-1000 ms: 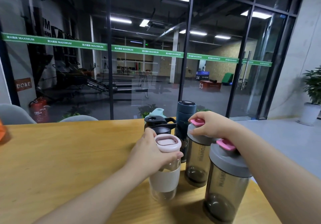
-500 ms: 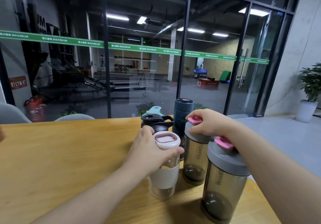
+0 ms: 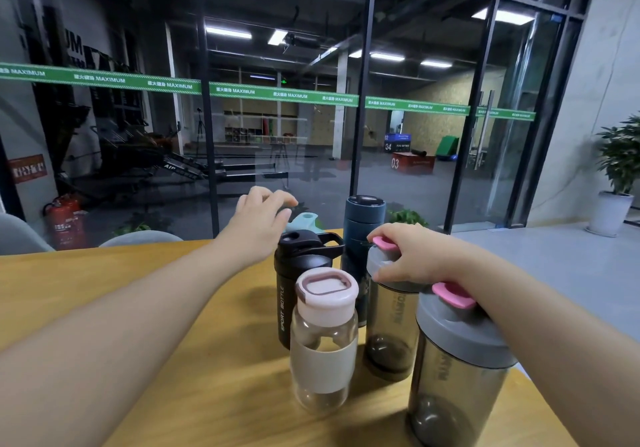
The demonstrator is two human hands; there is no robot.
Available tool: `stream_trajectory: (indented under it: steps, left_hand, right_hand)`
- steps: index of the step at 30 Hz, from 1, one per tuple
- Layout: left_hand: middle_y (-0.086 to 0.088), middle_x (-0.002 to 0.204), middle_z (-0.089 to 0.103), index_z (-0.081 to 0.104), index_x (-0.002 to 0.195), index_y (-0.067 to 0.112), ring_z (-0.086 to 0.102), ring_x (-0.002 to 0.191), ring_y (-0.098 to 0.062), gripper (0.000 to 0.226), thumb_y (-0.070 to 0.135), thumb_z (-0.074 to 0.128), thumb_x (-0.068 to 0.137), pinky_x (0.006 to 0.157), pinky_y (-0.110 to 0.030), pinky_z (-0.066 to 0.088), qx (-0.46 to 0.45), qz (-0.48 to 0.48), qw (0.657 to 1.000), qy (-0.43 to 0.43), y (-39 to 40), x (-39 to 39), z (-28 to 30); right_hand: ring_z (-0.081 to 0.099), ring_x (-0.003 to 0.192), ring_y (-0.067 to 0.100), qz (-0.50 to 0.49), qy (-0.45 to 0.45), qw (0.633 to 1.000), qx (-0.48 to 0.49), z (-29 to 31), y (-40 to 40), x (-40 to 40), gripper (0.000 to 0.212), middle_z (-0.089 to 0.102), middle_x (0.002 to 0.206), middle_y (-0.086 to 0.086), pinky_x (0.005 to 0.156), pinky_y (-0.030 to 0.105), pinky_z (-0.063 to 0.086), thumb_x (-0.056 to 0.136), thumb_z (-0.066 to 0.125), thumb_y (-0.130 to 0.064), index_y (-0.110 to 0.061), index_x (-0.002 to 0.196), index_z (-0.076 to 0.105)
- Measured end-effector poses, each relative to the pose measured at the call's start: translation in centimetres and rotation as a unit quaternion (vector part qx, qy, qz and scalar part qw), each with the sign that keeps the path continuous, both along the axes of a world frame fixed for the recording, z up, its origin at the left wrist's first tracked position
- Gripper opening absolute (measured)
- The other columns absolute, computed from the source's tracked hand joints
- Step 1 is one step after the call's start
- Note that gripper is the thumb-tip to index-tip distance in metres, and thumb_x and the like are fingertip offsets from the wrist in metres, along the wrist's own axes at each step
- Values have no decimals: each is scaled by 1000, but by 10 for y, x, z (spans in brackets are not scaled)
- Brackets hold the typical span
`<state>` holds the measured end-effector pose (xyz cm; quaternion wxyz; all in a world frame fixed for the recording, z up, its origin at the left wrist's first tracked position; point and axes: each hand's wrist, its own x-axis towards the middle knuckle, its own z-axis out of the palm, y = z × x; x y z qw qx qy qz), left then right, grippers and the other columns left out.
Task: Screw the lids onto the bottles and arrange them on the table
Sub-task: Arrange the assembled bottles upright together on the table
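The right hand gripped the grey lid of the smoky bottle beside the pink-capped bottle on the counter; the left hand reached open beyond it toward the teal-lidded bottle; best grasped low, squarely

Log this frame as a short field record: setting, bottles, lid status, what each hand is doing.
setting: wooden table in front of a glass wall
bottles: six, clustered, upright
front: clear bottle with pink lid; nearest grey shaker
middle: black sport bottle; second grey shaker
back: dark blue flask; teal-lidded bottle, mostly hidden
lids: every visible bottle is capped; tightness cannot be told
left hand: open, reaching over the black bottle toward the teal lid, holding nothing
right hand: gripping the second shaker's lid
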<state>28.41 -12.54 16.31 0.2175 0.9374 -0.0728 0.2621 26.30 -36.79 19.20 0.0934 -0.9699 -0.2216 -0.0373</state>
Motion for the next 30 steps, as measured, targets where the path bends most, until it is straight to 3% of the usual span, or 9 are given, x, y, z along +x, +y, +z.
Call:
stream_trajectory:
  steps: [3,7,10,13,19,30]
  left_hand:
    - [-6,133,37,48,132,28,32,125,-25,34,22,32,103,103,-38,33,97,-4,995,16,4,16,8]
    - [-4,138,34,44,132,33,39,118,-23,43,8,46,97,93,-40,45,235,-9,971,35,9,35,19]
    - [-6,148,24,38,136,32,46,116,-25,55,3,51,92,84,-33,46,401,2,915,34,8,46,24]
    - [-6,151,21,31,141,34,44,119,-25,60,8,53,91,86,-34,44,523,-6,852,13,6,54,28]
    - [-4,152,22,31,142,35,42,121,-24,69,6,60,87,92,-35,44,577,-51,815,6,-4,66,29]
    - [1,141,39,43,128,22,47,114,-20,44,4,56,89,85,-31,42,641,-71,764,15,-5,77,30]
  right_hand:
    - [48,114,18,8,-5,1000,-13,-1,0,2,66,50,131,-2,97,32,41,81,69,-38,-23,138,41]
    - [48,114,18,11,-12,1000,-16,-2,0,4,66,50,131,-2,98,33,42,80,69,-41,-24,137,41]
    - [47,115,19,12,-14,1000,-18,-2,1,4,66,50,130,-2,99,35,41,80,69,-42,-24,136,41]
    - [45,117,19,15,-19,999,-26,-3,2,4,66,48,131,-2,100,36,39,80,68,-43,-24,137,40]
    - [44,118,19,14,-23,999,-22,-3,1,6,65,47,131,-3,101,35,38,81,67,-45,-25,136,40]
    - [45,113,18,11,-14,1000,-11,-3,0,6,64,48,127,-3,98,35,40,81,67,-45,-26,136,40]
